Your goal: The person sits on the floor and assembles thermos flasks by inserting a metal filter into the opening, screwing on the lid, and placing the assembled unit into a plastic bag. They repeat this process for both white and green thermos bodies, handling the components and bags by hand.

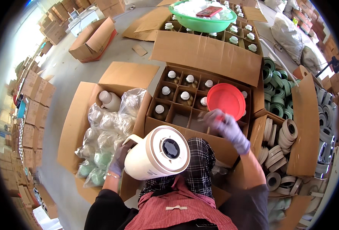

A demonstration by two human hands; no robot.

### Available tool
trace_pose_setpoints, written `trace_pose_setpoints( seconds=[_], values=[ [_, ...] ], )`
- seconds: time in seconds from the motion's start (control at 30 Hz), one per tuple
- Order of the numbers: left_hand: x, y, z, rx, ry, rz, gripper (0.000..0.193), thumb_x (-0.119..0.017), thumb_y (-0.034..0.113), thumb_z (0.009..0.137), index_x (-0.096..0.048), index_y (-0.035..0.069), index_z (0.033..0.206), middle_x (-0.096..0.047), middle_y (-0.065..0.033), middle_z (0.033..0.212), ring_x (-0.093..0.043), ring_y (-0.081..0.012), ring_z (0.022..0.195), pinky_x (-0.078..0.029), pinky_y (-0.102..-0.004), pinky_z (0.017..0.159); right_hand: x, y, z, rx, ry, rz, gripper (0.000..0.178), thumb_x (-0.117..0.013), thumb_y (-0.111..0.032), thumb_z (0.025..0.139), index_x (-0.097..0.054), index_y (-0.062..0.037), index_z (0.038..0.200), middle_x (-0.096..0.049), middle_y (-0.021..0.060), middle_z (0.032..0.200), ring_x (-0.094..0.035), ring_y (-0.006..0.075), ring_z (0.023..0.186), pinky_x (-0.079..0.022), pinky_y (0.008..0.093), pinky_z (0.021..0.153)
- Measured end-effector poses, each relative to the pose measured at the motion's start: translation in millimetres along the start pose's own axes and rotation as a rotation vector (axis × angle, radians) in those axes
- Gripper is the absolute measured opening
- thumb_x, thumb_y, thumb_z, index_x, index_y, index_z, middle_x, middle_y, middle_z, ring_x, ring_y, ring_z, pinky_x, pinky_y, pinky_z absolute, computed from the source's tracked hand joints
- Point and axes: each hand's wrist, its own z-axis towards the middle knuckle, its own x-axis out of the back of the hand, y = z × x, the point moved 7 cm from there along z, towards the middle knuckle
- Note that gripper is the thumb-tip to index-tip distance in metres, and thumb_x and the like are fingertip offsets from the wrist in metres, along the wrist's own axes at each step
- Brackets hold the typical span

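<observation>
My gloved left hand [120, 154] grips a cream vacuum jug [142, 161] beside its handle. The jug is tipped so that its round end, with a dark disc in the middle, faces up. To the right, my gloved right hand [227, 129] is over the near edge of a divided carton [165, 123], close below a red bowl [225, 100]. Motion smears its fingers; a small bit of red shows at them, and I cannot make out whether they hold anything. In the carton's compartments stand several dark bottles [185, 97] with white caps.
On the left, an open carton [73, 130] holds plastic-wrapped jugs [110, 126]. At the right, cartons hold green rings [278, 92] and cream rings [288, 132]. Beyond the middle carton, a green basin [200, 23] with white pieces and a red phone [209, 11] rests on another bottle carton.
</observation>
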Motion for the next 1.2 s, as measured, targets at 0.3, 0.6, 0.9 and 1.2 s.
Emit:
trace_pose_setpoints(
  seconds=[0.3, 0.6, 0.9, 1.2],
  values=[
    [-23, -4, 9, 0.166, -0.285, -0.078, 0.036, -0.060, 0.033, 0.095, -0.068, -0.001, 0.098, -0.070, -0.0065, 0.090, -0.065, -0.0128, 0.075, -0.053, -0.0270, 0.070, -129, -120, -41, 0.747, -0.520, -0.922, 0.039, -0.074, -0.016, 0.067, -0.062, -0.0118, 0.104, -0.060, 0.0050, 0.112, -0.057, 0.0273, 0.104, -0.044, 0.0478, 0.099],
    [29, -1, -32, -0.444, 0.164, 0.090, 0.025, -0.057, 0.021, 0.094, -0.069, -0.001, 0.096, -0.072, -0.0079, 0.086, -0.066, -0.0164, 0.078, -0.052, -0.0295, 0.075, -137, -80, -67, -0.176, -0.168, -0.384, 0.024, -0.064, -0.023, 0.093, -0.060, -0.0011, 0.100, -0.065, 0.0129, 0.085, -0.065, 0.0248, 0.071, -0.051, 0.0340, 0.063],
    [-46, 168, -97, -1.304, 0.186, 0.730, 0.027, -0.051, 0.027, 0.098, -0.059, 0.007, 0.082, -0.071, -0.0085, 0.089, -0.070, -0.0236, 0.092, -0.052, -0.0423, 0.101, -131, 37, -106, -0.748, 0.174, 1.044, 0.020, -0.056, -0.031, 0.099, -0.059, -0.0113, 0.099, -0.061, -0.0003, 0.078, -0.050, 0.0102, 0.050, -0.044, 0.0234, 0.046],
    [-125, 198, -87, -1.429, -0.691, 0.828, 0.014, -0.069, 0.016, 0.080, -0.067, 0.009, 0.092, -0.071, -0.0062, 0.101, -0.065, -0.0254, 0.108, -0.044, -0.0467, 0.108, 121, 74, -52, -0.463, 0.721, -0.191, 0.030, -0.056, -0.021, 0.086, -0.061, 0.0004, 0.108, -0.063, 0.0087, 0.078, -0.063, 0.0166, 0.059, -0.053, 0.0302, 0.053]
  ],
)
